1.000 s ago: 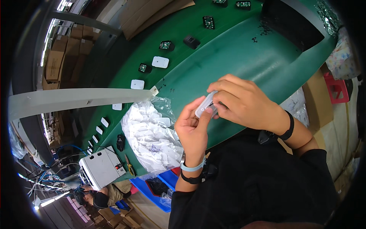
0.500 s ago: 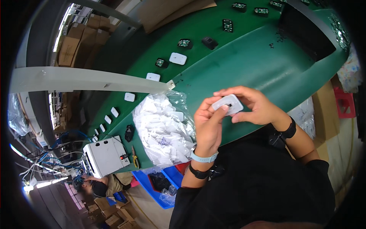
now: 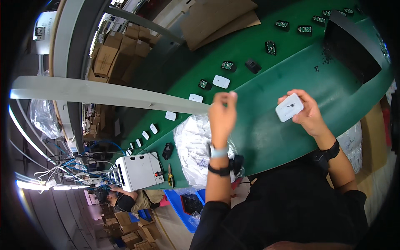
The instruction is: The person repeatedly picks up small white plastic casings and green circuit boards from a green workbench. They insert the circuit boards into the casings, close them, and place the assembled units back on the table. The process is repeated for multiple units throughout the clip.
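The right hand (image 3: 309,114) grips a flat white cover (image 3: 286,111) by its edge between thumb and fingers, above the green table (image 3: 266,139). To its left, the left hand (image 3: 222,116) is raised, fingers curled; whether it pinches anything cannot be told. Beside that wrist lies a clear bag of white pieces (image 3: 191,146). Farther off sit white plates (image 3: 221,81) and black housings (image 3: 271,48) with circuit boards.

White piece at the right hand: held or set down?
Held. The right hand grips the white piece at its edge, over the green table; the left hand is apart from it.
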{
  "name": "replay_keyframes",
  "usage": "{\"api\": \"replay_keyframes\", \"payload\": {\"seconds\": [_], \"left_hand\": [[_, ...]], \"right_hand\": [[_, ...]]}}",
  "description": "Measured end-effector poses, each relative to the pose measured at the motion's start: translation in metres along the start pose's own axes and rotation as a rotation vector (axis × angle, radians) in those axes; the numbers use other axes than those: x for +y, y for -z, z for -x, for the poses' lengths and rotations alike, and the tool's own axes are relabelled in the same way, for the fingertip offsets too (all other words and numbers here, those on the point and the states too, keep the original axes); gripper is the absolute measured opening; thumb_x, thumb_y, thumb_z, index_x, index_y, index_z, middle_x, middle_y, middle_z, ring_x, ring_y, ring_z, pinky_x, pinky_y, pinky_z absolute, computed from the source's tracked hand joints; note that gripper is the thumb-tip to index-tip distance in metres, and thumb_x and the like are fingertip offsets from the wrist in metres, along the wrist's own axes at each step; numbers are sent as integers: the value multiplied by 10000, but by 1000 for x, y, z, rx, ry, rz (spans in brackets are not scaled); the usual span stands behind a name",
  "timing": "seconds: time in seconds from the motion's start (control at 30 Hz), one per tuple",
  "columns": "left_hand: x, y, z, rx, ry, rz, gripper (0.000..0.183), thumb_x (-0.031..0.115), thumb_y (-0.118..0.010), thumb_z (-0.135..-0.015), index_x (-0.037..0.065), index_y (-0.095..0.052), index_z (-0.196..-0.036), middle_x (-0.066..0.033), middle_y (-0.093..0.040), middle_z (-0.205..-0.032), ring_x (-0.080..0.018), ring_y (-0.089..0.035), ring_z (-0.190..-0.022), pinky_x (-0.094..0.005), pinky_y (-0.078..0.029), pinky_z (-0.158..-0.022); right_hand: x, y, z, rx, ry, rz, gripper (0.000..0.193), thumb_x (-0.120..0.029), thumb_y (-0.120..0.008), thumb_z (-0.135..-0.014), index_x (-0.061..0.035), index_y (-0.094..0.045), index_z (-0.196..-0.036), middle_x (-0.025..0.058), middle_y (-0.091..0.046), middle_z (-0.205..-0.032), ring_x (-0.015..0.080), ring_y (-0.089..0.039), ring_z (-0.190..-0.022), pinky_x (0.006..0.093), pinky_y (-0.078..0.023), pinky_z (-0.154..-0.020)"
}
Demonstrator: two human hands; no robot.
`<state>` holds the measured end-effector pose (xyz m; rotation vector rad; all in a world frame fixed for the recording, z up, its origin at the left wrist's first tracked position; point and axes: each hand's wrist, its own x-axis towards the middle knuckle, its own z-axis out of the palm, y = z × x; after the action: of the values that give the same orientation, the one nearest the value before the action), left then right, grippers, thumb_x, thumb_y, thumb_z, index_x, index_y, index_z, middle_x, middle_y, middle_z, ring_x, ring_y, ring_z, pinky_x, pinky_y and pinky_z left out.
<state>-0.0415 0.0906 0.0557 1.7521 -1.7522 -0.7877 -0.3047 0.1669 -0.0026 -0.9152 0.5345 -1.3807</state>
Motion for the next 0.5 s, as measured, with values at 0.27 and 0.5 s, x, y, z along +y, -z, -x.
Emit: {"api": "replay_keyframes", "payload": {"seconds": [0.27, 0.5], "left_hand": [[-87, -18, -141, 388, 126, -752, 371, 244, -601, -914, -12, -613, -1182, -253, -570, -1224, -448, -636, -1033, -508, -540, -863], [-121, -17, -172, 363, 331, -675, 365, 208, -635, -865, -44, -593, -1125, -269, -541, -1197, -443, -641, -1017, -515, -548, -840]], "right_hand": [[-19, 6, 24, -7, 22, 37, 681, -137, -844, -795, -35, -486, -1364, 163, -629, -1304, 230, -623, -1183, 380, -521, -1006], [-31, 3, 36, -72, 19, 25, 677, -124, -851, -796, -44, -487, -1362, 152, -637, -1283, 227, -619, -1187, 380, -518, -1009]]}}
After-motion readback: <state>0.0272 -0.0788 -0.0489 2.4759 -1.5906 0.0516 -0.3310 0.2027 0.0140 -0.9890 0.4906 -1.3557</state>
